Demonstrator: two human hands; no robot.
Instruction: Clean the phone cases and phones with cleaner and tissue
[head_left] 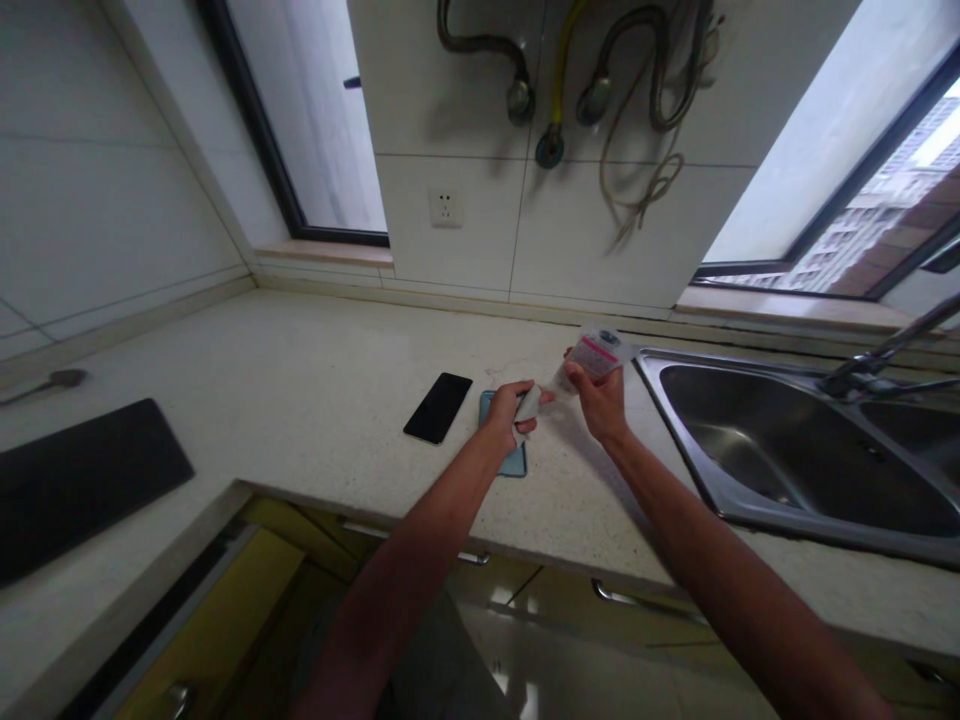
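Observation:
My right hand (598, 398) is closed on a small clear packet with a pink label (600, 355), held up above the speckled countertop (300, 400). My left hand (511, 408) pinches a small white piece (529, 402), perhaps a strip pulled from the packet. Under the left hand lies a light blue flat thing (514, 462), like a phone or its case, on the counter. To its left a black phone (438, 407) rests screen up.
A steel sink (787, 440) with a tap (885, 355) sits at the right. A black cooktop (75, 480) is set in the counter at the left, with a spoon (52, 382) behind it. Hoses (600, 80) and a wall socket (445, 208) hang above. Yellow cabinet fronts (225, 620) are below.

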